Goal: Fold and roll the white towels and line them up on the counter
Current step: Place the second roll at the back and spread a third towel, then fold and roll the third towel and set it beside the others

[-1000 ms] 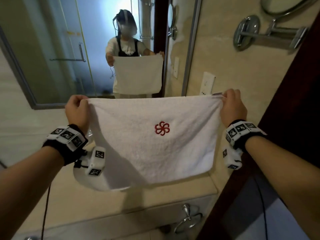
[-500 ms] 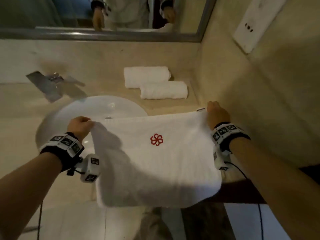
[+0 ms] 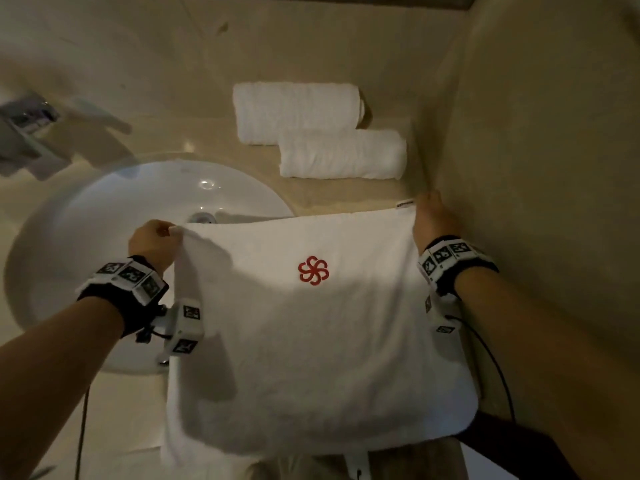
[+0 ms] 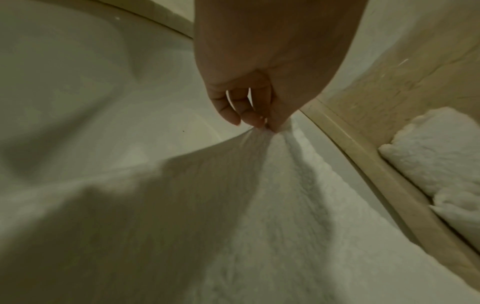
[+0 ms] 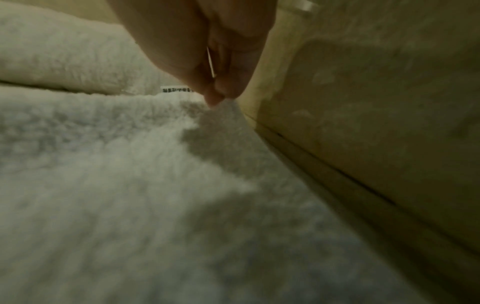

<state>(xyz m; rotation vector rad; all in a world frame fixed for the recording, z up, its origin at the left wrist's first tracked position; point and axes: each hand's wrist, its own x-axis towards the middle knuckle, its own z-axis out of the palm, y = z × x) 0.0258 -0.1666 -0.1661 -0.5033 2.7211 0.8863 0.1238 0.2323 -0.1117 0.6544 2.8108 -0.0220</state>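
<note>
Both hands, left [image 3: 154,242] and right [image 3: 433,220], pinch the towel's [image 3: 311,341] far corners (spread between them).

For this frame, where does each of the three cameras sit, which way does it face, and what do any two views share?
Head: worn on the head, looking down at the sink, two rolled towels and the spread towel; both forearms, left hand, right hand.
Left wrist: looks along the left hand, fingers pinching a towel corner over the sink.
Right wrist: looks along the right hand pinching the corner beside the label, by the wall.
Shared: all show the spread towel and a rolled towel.
</note>
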